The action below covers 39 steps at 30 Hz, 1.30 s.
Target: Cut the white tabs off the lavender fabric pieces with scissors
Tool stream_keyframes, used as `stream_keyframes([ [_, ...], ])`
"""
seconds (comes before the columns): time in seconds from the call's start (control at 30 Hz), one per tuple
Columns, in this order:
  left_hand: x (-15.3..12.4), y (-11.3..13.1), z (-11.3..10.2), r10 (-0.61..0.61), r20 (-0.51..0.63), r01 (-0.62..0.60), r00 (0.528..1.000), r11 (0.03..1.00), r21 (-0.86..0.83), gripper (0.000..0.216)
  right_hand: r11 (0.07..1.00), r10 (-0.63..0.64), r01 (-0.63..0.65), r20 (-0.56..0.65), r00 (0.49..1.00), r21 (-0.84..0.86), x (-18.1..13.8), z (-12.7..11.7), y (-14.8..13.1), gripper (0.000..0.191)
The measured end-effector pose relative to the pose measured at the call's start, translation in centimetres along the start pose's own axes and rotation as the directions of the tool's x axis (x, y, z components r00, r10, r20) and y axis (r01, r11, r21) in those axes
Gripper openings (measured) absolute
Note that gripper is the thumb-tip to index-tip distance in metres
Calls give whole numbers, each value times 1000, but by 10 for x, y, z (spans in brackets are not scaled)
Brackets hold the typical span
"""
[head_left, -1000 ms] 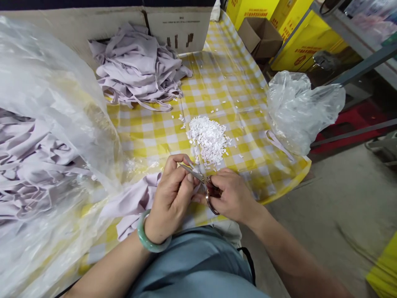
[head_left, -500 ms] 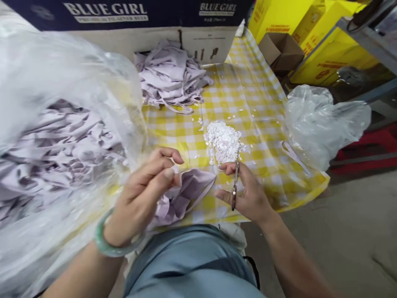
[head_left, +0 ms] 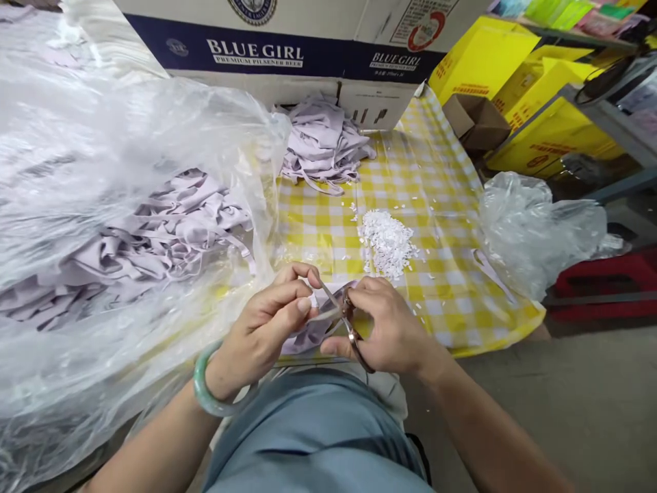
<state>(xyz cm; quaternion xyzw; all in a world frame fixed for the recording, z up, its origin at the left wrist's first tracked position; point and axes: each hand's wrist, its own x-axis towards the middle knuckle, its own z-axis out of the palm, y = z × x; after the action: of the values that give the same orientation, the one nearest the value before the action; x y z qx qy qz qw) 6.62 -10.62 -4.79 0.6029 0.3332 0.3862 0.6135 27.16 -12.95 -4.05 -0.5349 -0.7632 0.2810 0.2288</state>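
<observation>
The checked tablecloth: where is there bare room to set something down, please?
Barest: the tablecloth strip between the snippet pile and the crumpled bag. A smaller patch between that pile and the lilac heap. Crowded: the big bag, left; near edge, left hand on garment, right hand on scissors.

Carton point(head_left: 328, 20), far end: blue band point(head_left: 318, 58) carries white capitals "BLUE GIRL"; smaller line beneath reads "PREMIUM PILSENER BEER".
Second logo point(head_left: 393, 60), same band, further right: "BLUE GIRL" again; line under it too small to read.
Round emblem point(head_left: 251, 8) above band: cut by frame edge, lettering illegible.
Red-ringed round sign point(head_left: 428, 27) on carton flap: content unclear.
Black marks point(head_left: 370, 115) on carton's pale lower panel: unreadable.
Yellow cartons point(head_left: 482, 58), right: red print, too small to read.
</observation>
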Motion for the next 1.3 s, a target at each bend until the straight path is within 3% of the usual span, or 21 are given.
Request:
stream_keyframes([
  [0.3, 7, 0, -2, 19, 162, -16, 987, 1000, -24, 27, 994, -102, 103, 17, 995, -28, 3, -6, 4, 50],
  [0.5, 14, -2, 0, 21, 174, -24, 984, 1000, 12, 20, 995, -90, 92, 54, 994, -37, 4, -10, 10, 49],
  [1.17, 23, -12, -1, 37, 233, -27, 972, 999, -45, 25, 996, -94, 94, 45, 995, 4, 3, -2, 33, 54],
  [1.3, 26, -14, 1, -5, 217, 6, 976, 1000, -5, 30, 999, -15, 14, 17, 1000, 43, 6, 0, 35, 55],
])
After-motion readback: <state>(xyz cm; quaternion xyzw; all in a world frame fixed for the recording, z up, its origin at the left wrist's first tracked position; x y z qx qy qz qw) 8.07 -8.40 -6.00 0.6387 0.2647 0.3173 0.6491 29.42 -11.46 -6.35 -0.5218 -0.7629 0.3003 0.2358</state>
